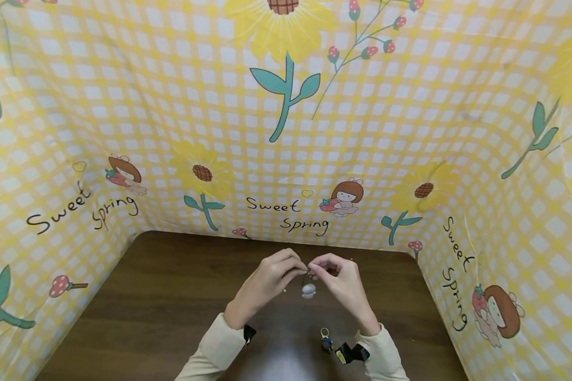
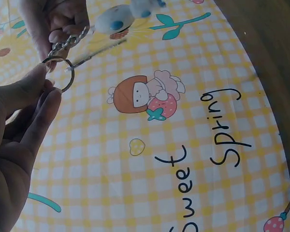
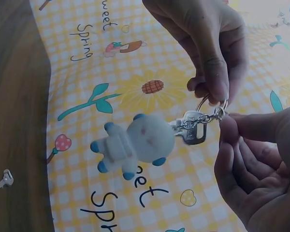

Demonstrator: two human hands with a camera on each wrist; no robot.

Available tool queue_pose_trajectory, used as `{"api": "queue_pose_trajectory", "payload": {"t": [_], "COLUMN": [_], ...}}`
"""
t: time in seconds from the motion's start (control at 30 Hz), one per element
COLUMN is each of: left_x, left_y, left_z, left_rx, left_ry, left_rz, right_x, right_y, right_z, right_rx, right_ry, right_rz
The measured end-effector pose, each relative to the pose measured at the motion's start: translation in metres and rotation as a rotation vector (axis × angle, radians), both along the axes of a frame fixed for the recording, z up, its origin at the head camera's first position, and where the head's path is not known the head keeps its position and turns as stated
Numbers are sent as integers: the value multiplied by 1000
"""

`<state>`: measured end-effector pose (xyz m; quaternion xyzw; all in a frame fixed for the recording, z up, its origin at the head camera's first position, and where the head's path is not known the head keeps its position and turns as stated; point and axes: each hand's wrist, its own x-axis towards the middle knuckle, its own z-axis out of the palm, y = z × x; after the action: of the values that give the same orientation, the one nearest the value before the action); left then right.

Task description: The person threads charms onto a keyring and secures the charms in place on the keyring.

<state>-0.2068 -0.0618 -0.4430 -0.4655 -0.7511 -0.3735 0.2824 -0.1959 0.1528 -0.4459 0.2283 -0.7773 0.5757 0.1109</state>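
In the head view my left hand [image 1: 274, 278] and right hand [image 1: 343, 280] meet above the table, fingertips close together. My left thumb and fingers pinch a metal key ring [image 2: 71, 79]. Fingertips of my right hand [image 3: 261, 169] pinch the ring's other side, by the end of a short chain [image 3: 208, 118]. A silver key [image 3: 199, 129] hangs at the ring. From the chain dangles a small white toy figure [image 3: 150, 140] with blue ears and paws. Fingers hide part of the ring, so whether the key is threaded on it I cannot tell.
A dark blue figure keychain [image 1: 326, 341] with a ring lies on the brown wooden table [image 1: 171, 307], near my right wrist. Another loose key [image 3: 6, 179] lies on the wood. Yellow checked cloth [image 1: 286, 164] with printed flowers stands around the back and sides.
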Motion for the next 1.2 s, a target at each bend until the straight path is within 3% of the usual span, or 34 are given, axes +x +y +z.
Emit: {"api": "queue_pose_trajectory", "payload": {"t": [0.47,0.87,1.2], "left_x": [4,5,1], "left_y": [10,6,4], "left_z": [-10,-8,-7], "left_rx": [68,99,131], "left_ry": [31,-34,-33], "left_rz": [126,41,62], "right_x": [1,0,-1], "right_y": [-12,-7,-5], "right_z": [0,1,1], "right_rx": [-40,-26,-13], "right_ry": [59,64,65], "right_rz": [-76,-61,-30]}}
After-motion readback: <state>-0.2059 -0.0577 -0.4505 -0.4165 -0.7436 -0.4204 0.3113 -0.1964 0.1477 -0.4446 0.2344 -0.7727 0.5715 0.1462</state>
